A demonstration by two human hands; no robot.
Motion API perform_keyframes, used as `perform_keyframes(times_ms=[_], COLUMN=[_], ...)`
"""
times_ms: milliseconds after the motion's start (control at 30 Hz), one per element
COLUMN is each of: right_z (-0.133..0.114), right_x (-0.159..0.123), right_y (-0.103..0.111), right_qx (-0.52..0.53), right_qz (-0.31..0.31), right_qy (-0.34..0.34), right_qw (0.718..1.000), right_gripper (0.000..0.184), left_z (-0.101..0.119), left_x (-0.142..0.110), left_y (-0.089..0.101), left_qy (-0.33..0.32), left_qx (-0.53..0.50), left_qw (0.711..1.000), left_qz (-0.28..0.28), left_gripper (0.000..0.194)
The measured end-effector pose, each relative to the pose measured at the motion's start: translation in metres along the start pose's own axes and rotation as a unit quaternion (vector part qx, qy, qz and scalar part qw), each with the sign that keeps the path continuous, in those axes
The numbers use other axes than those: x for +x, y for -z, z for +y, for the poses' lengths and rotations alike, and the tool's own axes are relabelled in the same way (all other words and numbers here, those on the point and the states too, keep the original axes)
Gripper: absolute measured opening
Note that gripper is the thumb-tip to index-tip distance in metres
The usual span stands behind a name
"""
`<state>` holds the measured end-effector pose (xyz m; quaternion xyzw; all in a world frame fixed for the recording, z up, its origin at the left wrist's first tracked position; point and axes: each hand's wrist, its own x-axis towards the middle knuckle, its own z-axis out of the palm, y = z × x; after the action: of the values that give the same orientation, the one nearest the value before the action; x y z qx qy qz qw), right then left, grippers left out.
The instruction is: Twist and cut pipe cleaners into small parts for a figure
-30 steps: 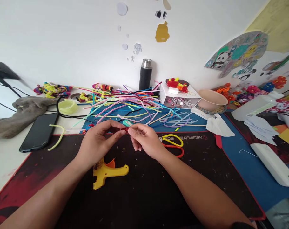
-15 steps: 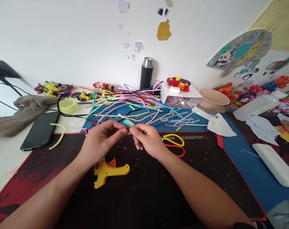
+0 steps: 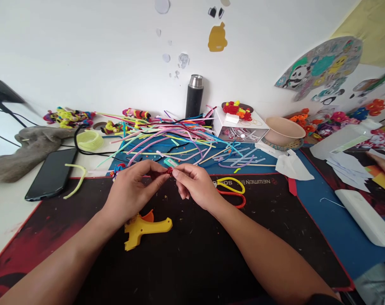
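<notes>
Between my fingertips is a small dark red glittery piece of pipe cleaner (image 3: pixel 169 170), mostly covered by the fingers. My left hand (image 3: pixel 133 186) pinches it from the left with thumb and forefinger. From the other side, my right hand (image 3: pixel 194 184) pinches it too, its other fingers curled under. Below my left wrist lies a yellow glue gun (image 3: pixel 148 228) with an orange trigger, partly hidden by the wrist. A pair of scissors (image 3: pixel 232 187) with one yellow and one red handle rests right of my right hand, its blades hidden.
Many coloured pipe cleaners (image 3: pixel 180 140) are heaped behind my hands, before a black thermos (image 3: pixel 194 97). A phone (image 3: pixel 51 174) lies left. To the right are a white box (image 3: pixel 227 125), a bowl (image 3: pixel 284 132) and a white power bank (image 3: pixel 364 216). Another person's hand (image 3: pixel 383 163) shows at the right edge.
A little more of the red piece shows between my fingertips. Both hands stay almost in place. The view has shifted slightly, and the other person's hand has moved a little left.
</notes>
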<state>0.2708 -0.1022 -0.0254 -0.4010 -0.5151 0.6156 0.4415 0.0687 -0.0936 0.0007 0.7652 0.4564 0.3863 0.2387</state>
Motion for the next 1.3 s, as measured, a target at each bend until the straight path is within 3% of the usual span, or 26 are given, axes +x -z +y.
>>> perform_keyframes(times_ms=[200,633,867,1167,1300], right_z=[0.0013,0.0040,0.0032,0.0081,0.0046], right_x=[0.0002,0.0017,0.0009,0.0030,0.0015], right_y=[0.0003,-0.0005,-0.0003,-0.0002,-0.0008], right_qx=[0.001,0.027,0.017,0.025,0.036], right_qz=[0.005,-0.002,-0.003,0.014,0.008], right_qy=[-0.010,-0.005,-0.011,-0.031,-0.023], right_qw=[1.000,1.000,1.000,0.999,0.999], right_gripper=[0.028,0.028,0.030,0.024,0.025], left_z=[0.0003,-0.0054,-0.0052,-0.0019,0.0011], left_x=[-0.0001,0.0005,0.0001,-0.0004,0.0026], left_y=[0.0001,-0.0009,0.0004,-0.0026,-0.0002], left_qy=[0.039,-0.119,-0.139,-0.047,0.060], left_qx=[-0.021,0.063,0.086,0.045,-0.048], left_qw=[0.999,0.991,0.987,0.998,0.997], left_qz=[-0.002,0.009,0.000,-0.001,-0.018], left_gripper=[0.016,0.007,0.008,0.016,0.021])
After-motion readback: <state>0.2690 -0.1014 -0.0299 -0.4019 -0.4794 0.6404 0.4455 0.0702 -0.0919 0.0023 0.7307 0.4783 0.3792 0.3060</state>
